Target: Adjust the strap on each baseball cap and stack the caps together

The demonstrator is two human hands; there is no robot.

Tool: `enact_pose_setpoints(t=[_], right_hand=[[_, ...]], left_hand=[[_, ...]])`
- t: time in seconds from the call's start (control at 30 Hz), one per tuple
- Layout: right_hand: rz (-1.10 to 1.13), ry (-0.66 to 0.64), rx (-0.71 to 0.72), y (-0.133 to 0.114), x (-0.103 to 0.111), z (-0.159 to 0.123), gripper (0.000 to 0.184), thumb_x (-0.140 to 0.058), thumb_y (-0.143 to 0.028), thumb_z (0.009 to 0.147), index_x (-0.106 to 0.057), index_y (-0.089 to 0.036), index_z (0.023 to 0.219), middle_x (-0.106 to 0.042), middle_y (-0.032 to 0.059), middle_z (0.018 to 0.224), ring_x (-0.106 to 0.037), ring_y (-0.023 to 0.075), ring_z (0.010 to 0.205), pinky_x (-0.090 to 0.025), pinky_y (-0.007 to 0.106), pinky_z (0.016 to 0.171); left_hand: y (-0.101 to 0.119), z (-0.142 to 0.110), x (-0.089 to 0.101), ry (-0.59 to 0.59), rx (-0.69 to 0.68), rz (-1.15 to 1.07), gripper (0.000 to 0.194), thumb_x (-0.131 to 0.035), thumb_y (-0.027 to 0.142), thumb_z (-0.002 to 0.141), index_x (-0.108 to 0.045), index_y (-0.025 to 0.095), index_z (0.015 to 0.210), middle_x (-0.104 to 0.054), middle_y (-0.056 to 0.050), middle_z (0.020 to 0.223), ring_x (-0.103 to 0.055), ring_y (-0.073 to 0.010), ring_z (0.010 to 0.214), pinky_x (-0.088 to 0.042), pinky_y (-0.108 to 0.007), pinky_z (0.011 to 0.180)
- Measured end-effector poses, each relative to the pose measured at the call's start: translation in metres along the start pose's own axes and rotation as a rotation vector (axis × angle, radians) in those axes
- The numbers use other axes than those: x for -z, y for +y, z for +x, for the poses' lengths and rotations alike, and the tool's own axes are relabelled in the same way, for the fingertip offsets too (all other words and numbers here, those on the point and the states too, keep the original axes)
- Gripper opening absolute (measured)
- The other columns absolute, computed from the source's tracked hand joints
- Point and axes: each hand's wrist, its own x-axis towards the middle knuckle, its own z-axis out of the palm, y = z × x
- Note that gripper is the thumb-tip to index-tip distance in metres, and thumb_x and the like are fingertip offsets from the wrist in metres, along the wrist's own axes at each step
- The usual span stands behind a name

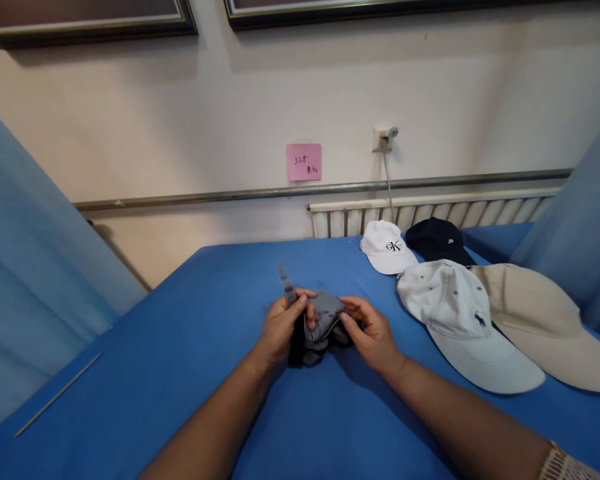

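A crumpled grey and black cloth item [325,312] is held between my two hands, just above the blue-covered table [180,373]. My left hand [280,327] is closed on its left side, the thumb lying over the top. From that hand a narrow grey strap [285,279] sticks up, blurred. My right hand [370,330] pinches the cloth's upper right edge between thumb and fingers. Folds hide its full shape, so its exact kind is unclear. Black parts hang at its lower side, near the table.
On the right lie a white CK cap [383,247], a dark navy cap [435,239], a pale grey cap [450,300] and a beige cap [535,307]. A thin stick [57,395] rests at the left edge. Blue curtains [35,267] flank the table; a radiator [410,212] stands behind.
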Motion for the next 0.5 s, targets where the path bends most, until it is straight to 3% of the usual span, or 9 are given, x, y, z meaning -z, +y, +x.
enact_pose_setpoints(t=[0.17,0.3,0.5], right_hand=[[0.013,0.087,-0.081,0.011,-0.002,0.004,0.021,-0.064,-0.040,0.084,-0.062,-0.020,0.089,-0.065,0.0008,0.071,-0.058,0.0141,0.061,-0.047,0.025,0.058],[-0.003,0.105,-0.001,0.011,-0.002,0.004,0.017,-0.063,-0.036,0.084,-0.059,-0.020,0.086,-0.067,0.0027,0.080,-0.062,0.0153,0.069,-0.050,0.027,0.066],[-0.071,-0.020,0.164,0.003,0.000,0.002,0.004,-0.059,-0.025,0.088,-0.058,-0.021,0.086,-0.064,0.0031,0.091,-0.060,0.0140,0.076,-0.049,0.027,0.068]], left_hand=[[-0.010,-0.005,-0.004,-0.108,-0.050,0.328,0.033,-0.057,0.048,0.085,-0.065,0.016,0.092,-0.049,0.003,0.058,-0.041,-0.0089,0.049,-0.033,-0.022,0.048],[-0.021,-0.005,-0.008,-0.169,-0.111,0.544,0.040,-0.048,0.050,0.090,-0.065,0.015,0.083,-0.053,0.000,0.064,-0.045,-0.0114,0.059,-0.036,-0.022,0.054],[-0.032,-0.004,-0.014,-0.075,-0.056,0.358,0.036,-0.067,0.048,0.078,-0.062,0.015,0.089,-0.061,-0.003,0.073,-0.054,-0.0115,0.064,-0.043,-0.023,0.059]])
